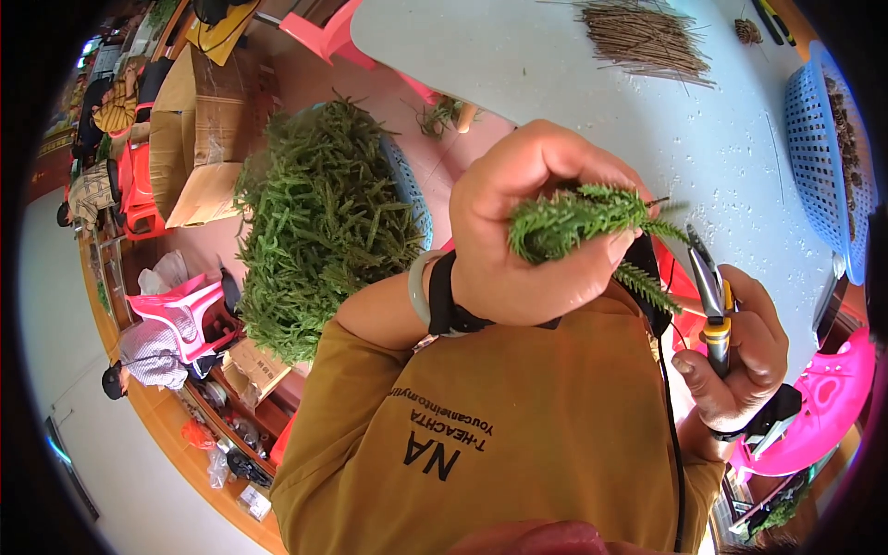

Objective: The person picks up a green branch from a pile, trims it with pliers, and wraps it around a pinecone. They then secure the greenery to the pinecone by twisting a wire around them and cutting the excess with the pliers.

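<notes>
Left hand (486, 240) pinches green sprigs (564, 225); right hand (751, 361) grips pliers (710, 289) just beside. Bunch looks unfinished; greenery (324, 236) left of both hands sits unused.

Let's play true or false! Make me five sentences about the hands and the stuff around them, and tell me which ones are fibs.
1. The left hand holds some green sprigs. True.

2. The right hand holds a spoon. False: it holds pliers with yellow and grey on the handles.

3. Thin brown sticks lie in a heap on the pale table. True.

4. The big green pile is on the person's right. False: it is on the person's left.

5. The basket at the far right is red. False: it is blue.
</notes>
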### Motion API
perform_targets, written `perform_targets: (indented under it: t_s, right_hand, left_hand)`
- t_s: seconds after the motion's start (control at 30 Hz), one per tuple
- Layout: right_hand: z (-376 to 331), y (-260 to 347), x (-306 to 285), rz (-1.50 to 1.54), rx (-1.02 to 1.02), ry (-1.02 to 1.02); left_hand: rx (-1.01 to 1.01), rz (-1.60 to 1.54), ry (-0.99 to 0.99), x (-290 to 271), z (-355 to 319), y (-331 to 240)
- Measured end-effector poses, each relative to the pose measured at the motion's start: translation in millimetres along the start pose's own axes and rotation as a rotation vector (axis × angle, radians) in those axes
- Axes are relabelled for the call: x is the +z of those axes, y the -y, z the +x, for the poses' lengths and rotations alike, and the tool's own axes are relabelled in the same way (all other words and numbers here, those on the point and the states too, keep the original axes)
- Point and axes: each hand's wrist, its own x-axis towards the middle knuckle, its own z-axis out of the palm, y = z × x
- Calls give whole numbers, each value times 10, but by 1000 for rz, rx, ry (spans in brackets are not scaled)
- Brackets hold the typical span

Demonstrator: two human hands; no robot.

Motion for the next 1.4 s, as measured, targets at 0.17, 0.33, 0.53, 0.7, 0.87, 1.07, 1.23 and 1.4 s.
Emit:
perform_targets:
  t_s: [0.17, 0.33, 0.53, 0.7, 0.87, 1.07, 1.23, 1.4]
  right_hand:
    - [-1, 47, 65, -5, 70, -34]
    - [8, 44, 139, -29, 83, -26]
    - [-37, 40, 142, -33, 79, -28]
    - [-3, 45, 136, -12, 116, 1]
    - [20, -16, 167, -25, 105, 11]
    - [48, -23, 136, -55, 66, 30]
    - [97, -135, 150, -169, 16, 104]
    - [147, -143, 77, -72, 84, 70]
  left_hand:
    - [221, 91, 62, -32, -22, 98]
    - [223, 286, 73, -38, -102, 11]
    - [387, 344, 37, -69, -108, 114]
    - [423, 433, 78, -67, -71, 43]
    - [404, 454, 92, -59, -76, 61]
    - [435, 597, 134, -63, -7, -11]
    - [500, 697, 67, -60, -14, 90]
    - [271, 610, -119, 43, 17, 100]
